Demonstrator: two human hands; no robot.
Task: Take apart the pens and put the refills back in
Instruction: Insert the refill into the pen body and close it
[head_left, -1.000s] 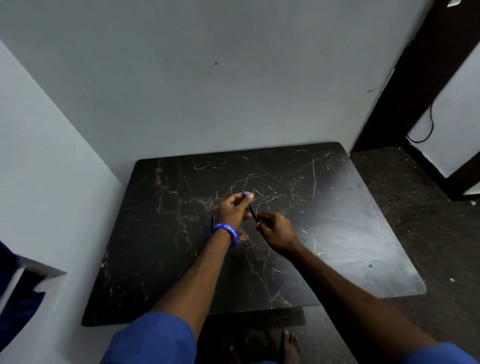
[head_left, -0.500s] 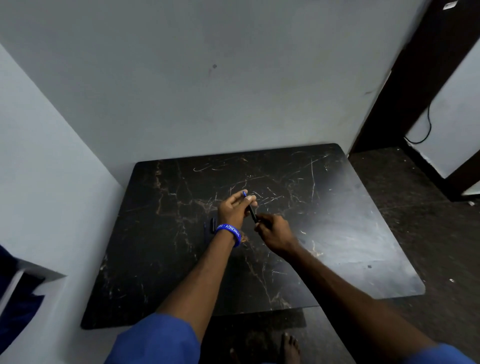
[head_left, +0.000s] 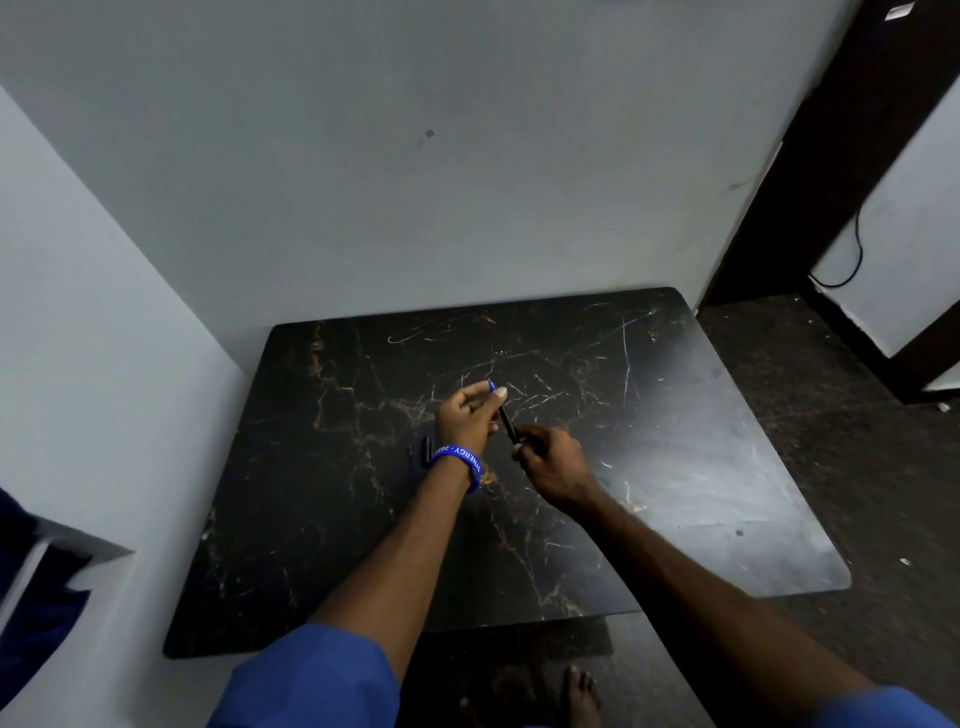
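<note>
A thin dark pen (head_left: 506, 422) with a blue end is held slanted above the middle of the black marble table (head_left: 675, 467). My left hand (head_left: 465, 415), with a blue wristband, pinches its upper blue end. My right hand (head_left: 548, 460) grips its lower end. Two small dark pen parts (head_left: 421, 451) lie on the table just left of my left wrist, partly hidden by it.
The table stands in a corner, with white walls behind it and on its left. A dark doorway and a dark floor lie to the right. A bare foot (head_left: 582, 693) shows under the table's near edge. A blue object (head_left: 31, 613) sits at the far left.
Both hands keep hold of the pen in nearly the same place. My left thumb has shifted slightly on the blue end.
</note>
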